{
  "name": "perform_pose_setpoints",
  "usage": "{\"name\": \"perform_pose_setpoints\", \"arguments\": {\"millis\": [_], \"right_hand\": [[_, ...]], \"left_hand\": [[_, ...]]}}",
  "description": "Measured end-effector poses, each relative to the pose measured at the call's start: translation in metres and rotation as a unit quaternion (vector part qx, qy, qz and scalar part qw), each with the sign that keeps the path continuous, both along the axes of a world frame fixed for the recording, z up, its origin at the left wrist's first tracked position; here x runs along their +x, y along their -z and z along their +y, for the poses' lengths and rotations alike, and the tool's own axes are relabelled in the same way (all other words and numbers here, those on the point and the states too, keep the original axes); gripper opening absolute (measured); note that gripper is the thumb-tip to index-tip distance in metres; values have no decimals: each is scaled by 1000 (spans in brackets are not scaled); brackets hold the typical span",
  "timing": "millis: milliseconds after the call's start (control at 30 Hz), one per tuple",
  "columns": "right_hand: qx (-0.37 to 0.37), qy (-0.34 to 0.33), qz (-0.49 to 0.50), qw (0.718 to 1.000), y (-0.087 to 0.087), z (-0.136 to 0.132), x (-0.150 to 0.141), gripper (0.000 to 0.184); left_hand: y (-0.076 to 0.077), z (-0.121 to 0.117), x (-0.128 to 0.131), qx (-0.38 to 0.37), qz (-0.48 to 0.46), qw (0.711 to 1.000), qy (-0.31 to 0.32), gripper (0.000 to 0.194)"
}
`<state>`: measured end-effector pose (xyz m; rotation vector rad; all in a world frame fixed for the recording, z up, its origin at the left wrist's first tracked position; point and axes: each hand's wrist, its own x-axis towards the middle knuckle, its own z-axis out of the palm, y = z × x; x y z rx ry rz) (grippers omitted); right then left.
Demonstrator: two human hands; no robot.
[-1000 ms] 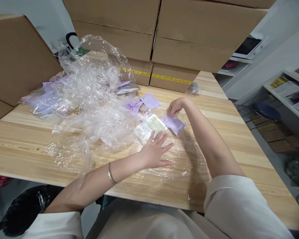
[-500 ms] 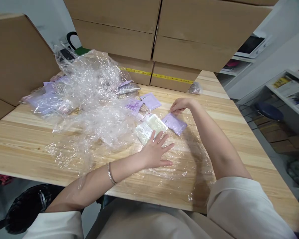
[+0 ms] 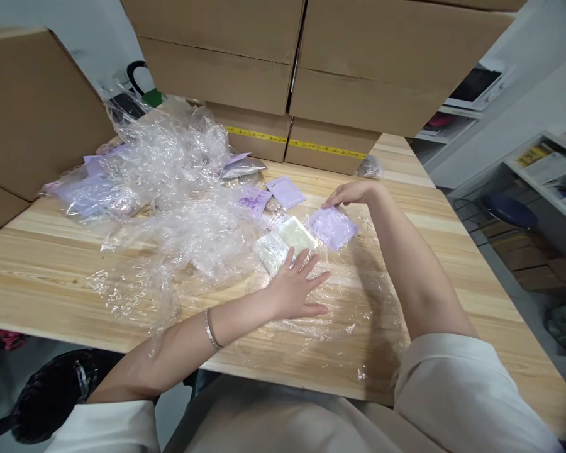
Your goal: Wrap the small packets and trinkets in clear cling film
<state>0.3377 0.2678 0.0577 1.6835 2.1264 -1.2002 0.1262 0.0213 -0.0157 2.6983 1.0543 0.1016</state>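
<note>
My left hand (image 3: 298, 288) lies with fingers spread on clear plastic film (image 3: 330, 321) over the wooden table. Its fingertips reach the lower edge of a pale green packet with a printed white label (image 3: 287, 240). My right hand (image 3: 348, 194) is farther off to the right, fingers stretched out and touching the top edge of a light purple packet (image 3: 332, 228). Shiny film appears to cover that packet. Beyond the green one lie a second purple packet (image 3: 287, 191) and a patterned purple packet (image 3: 255, 200).
A large crumpled heap of clear film (image 3: 183, 170) covers more purple packets at the left. Cardboard boxes (image 3: 245, 63) stand along the back, with a yellow measuring tape (image 3: 327, 148) across the lower ones. A small bag (image 3: 370, 167) sits near the far right corner.
My right hand has changed from pinching the purple packet's corner to lying with straighter fingers at its top edge. The packet has turned and lies flatter. The film heap has sunk; my left hand stays put.
</note>
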Motion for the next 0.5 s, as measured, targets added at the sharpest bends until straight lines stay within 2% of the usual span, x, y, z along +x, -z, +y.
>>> {"name": "perform_pose_setpoints", "arguments": {"millis": [100, 200, 300, 367, 433, 500], "right_hand": [[81, 105, 110, 985, -2, 17, -4, 21], [141, 157, 187, 959, 4, 31, -35, 23], [163, 162, 178, 957, 15, 35, -80, 30], [156, 160, 151, 963, 22, 35, -103, 49], [144, 164, 116, 969, 28, 33, -117, 74], [134, 170, 88, 972, 30, 29, -122, 80]], "left_hand": [[0, -1, 0, 0, -1, 1000, 0, 84], [1, 0, 0, -6, 3, 1000, 0, 84], [2, 0, 0, 0, -9, 1000, 0, 85], [3, 0, 0, 9, -19, 1000, -1, 85], [3, 0, 0, 15, -19, 1000, -1, 84], [4, 0, 0, 16, -15, 1000, -2, 84]]}}
